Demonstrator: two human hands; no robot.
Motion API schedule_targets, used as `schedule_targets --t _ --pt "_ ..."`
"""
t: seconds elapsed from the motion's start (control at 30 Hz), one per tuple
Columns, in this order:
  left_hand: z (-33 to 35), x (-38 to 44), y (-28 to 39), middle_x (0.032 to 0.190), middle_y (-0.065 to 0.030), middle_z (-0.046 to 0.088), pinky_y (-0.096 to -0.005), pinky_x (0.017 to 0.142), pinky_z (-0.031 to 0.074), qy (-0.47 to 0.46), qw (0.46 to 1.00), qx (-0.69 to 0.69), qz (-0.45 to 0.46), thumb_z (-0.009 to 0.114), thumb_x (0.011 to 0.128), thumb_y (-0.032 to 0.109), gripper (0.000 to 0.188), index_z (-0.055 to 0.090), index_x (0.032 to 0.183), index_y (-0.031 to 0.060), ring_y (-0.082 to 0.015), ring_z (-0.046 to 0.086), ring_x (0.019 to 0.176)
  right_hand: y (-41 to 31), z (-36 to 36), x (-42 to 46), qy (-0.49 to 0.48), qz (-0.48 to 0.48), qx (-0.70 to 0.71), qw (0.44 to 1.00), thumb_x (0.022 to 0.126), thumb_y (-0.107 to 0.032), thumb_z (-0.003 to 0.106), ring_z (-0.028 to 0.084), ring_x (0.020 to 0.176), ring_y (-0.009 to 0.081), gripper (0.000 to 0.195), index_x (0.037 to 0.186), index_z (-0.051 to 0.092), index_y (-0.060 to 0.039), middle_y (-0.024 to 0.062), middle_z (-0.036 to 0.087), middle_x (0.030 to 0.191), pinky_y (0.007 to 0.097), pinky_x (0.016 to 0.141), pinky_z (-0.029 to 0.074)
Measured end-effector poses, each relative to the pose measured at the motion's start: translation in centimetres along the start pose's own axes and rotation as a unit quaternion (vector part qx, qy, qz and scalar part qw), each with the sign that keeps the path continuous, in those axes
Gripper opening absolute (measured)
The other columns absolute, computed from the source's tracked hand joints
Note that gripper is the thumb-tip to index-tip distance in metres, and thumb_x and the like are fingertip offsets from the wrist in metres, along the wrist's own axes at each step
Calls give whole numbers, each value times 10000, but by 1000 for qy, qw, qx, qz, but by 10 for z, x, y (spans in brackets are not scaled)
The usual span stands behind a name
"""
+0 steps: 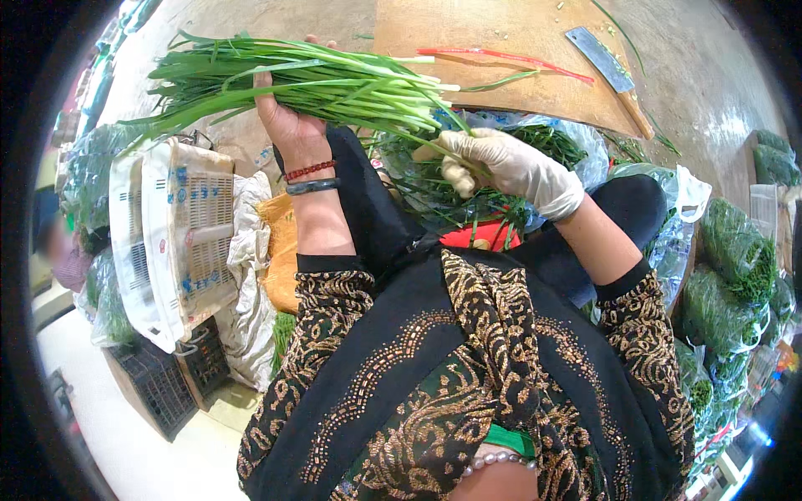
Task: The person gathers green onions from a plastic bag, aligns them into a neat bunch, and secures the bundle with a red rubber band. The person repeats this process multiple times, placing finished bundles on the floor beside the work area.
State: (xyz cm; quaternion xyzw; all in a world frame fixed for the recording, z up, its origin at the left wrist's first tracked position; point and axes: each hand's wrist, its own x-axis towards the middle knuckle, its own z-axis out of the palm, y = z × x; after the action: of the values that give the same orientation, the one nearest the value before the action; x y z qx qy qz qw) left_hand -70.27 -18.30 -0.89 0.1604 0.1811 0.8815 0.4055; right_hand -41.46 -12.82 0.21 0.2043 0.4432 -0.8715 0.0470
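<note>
My bare left hand point(294, 125) holds a thick bunch of garlic chives point(326, 81) from below, its thumb over the near side. The green leaf tips point left and the pale stem ends right, towards a wooden board point(501, 25). A thin white glove covers my right hand point(501, 166). Its fingers are curled on a chive blade point(432, 149) just below the stem ends. Beneath both hands, between my knees, loose chives point(413, 169) lie in clear plastic. A red printed strip point(507, 56) rests on the board beyond the stems.
A cleaver point(601, 59) with a wooden handle lies at the board's right side. White plastic crates point(182, 244) stand at my left above black crates point(163, 382). Bagged greens point(727, 300) are piled at my right. A person point(69, 263) is at the far left edge.
</note>
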Motion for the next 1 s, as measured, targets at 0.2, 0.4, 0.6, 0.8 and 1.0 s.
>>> schedule_targets --t 0.2,0.4,0.6,0.8,1.0 --pt "-19 2 18 1190 -160 683 -537 1009 528 43 994 85 52 757 873 401 506 637 1224 56 -338 644 1121 -15 -8 -13 54 -28 52 997 1080 -346 500 269 454 9 389 1149 633 14 -115 325 574 209 441 235" --pt "-1 -8 35 1205 -144 671 -500 978 553 89 986 102 99 727 892 382 516 610 1260 39 -323 652 1111 -7 -33 -47 141 48 -22 989 1060 -323 549 283 491 6 339 1126 649 -6 -114 332 592 205 453 229" --pt "-8 -10 46 1190 -179 667 -503 980 553 101 981 114 122 711 904 355 483 607 1238 22 -343 653 1110 -20 -44 -76 86 -35 27 995 1045 -270 563 328 429 -7 284 1103 606 5 -103 406 589 178 409 260" --pt "-26 -4 58 1235 -158 655 -505 1008 530 126 985 31 111 663 936 355 445 611 1266 61 -331 636 1142 -107 -108 -153 46 -384 194 902 1056 -153 481 392 529 31 277 1257 546 26 -61 456 693 213 532 341" --pt "-35 -22 49 1357 -187 605 -522 1070 480 87 993 9 83 597 971 438 552 556 1398 91 -329 596 1204 -174 -87 -57 19 -329 69 941 1061 -188 476 311 500 31 344 1303 559 42 -95 379 654 212 540 317"
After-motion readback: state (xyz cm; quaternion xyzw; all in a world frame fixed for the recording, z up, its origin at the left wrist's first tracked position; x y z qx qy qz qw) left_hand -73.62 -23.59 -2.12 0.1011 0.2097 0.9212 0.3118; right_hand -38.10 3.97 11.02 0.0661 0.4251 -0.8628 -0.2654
